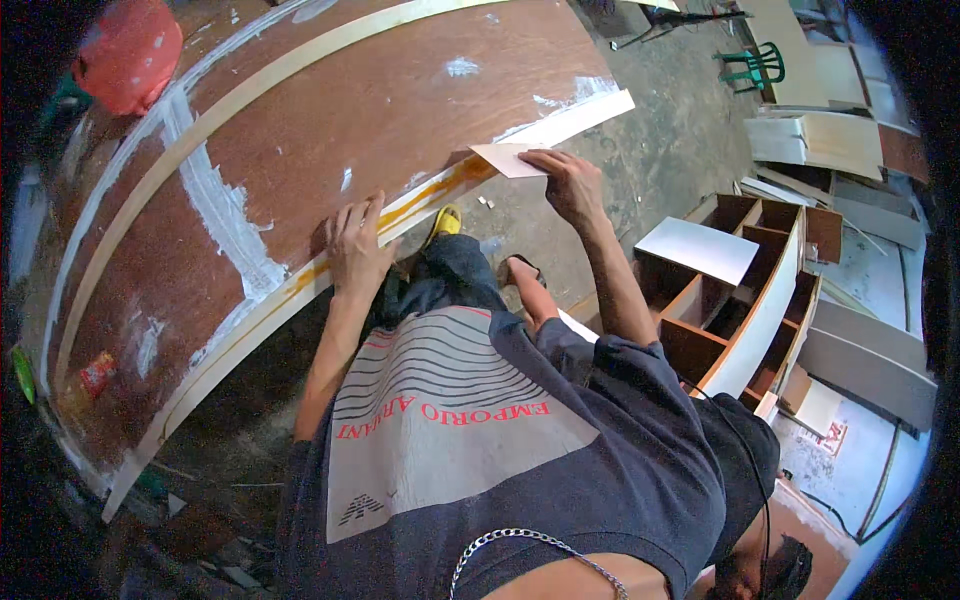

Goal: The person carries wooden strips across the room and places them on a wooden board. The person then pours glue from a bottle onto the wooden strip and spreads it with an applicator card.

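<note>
A large reddish-brown board (380, 110) lies in front of me, with white filler smeared over parts of it. Along its near edge runs a narrow pale strip (575, 120), streaked with amber glue (440, 190) between my hands. My left hand (358, 245) is closed over this edge strip, fingertips on the board side and thumb on the near side. Farther right, my right hand (568, 185) pinches a thin pale flat card (510, 160) between thumb and fingers. The card's far end touches the strip at the end of the glue streak.
A second pale strip (225, 110) curves across the board. Behind it sits a red bag-like object (130, 55). At my right stand brown open compartments (690, 345) with a white panel (697, 250) on top. A green plastic chair (755, 68) and stacked boards (815, 140) are farther off.
</note>
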`<state>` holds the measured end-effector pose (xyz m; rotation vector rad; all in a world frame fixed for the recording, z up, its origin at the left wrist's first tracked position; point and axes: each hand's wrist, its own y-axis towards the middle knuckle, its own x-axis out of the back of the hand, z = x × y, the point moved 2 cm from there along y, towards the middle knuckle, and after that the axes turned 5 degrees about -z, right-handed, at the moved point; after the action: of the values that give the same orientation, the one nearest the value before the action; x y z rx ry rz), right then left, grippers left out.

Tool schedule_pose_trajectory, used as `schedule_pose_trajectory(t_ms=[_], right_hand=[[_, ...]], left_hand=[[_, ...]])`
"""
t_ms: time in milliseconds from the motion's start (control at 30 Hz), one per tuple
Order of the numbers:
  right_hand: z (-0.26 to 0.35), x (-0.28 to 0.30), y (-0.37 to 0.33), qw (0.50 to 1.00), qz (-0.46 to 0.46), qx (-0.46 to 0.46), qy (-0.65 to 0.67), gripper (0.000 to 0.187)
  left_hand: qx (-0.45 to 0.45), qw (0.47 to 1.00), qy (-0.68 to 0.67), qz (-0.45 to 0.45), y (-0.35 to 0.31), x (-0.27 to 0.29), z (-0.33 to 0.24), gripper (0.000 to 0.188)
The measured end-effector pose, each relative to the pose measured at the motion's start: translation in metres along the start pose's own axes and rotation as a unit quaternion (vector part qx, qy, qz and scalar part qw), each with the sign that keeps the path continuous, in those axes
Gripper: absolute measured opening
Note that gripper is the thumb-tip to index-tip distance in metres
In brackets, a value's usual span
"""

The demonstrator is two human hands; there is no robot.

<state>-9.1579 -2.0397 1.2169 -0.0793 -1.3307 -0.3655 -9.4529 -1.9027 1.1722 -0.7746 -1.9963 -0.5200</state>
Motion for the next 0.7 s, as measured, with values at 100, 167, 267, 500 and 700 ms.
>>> schedule_pose_trajectory(t_ms=[100,167,267,500,700], right_hand=[[-0.003,-0.006,0.004,1.0,0.005,0.004,-0.007,0.047],[0.001,-0.009,0.006,1.0,0.015,0.01,0.002,0.046],[0.008,-0.01,0.009,0.998,0.05,0.031,0.019,0.042],[0.008,-0.015,-0.013,0.972,0.177,0.136,0.076,0.041],[0.04,0.002,-0.039,0.952,0.175,0.034,0.25,0.033]], left_hand=[[-0.009,1.0,0.001,-0.001,0.0,-0.006,0.005,0.077],[-0.002,1.0,-0.002,-0.01,0.0,-0.009,0.005,0.078],[0.005,1.0,-0.011,-0.026,0.0,-0.015,0.005,0.079],[0.005,0.999,-0.019,-0.032,-0.003,-0.018,0.006,0.084],[-0.019,0.998,-0.042,-0.03,0.0,-0.004,-0.003,0.104]])
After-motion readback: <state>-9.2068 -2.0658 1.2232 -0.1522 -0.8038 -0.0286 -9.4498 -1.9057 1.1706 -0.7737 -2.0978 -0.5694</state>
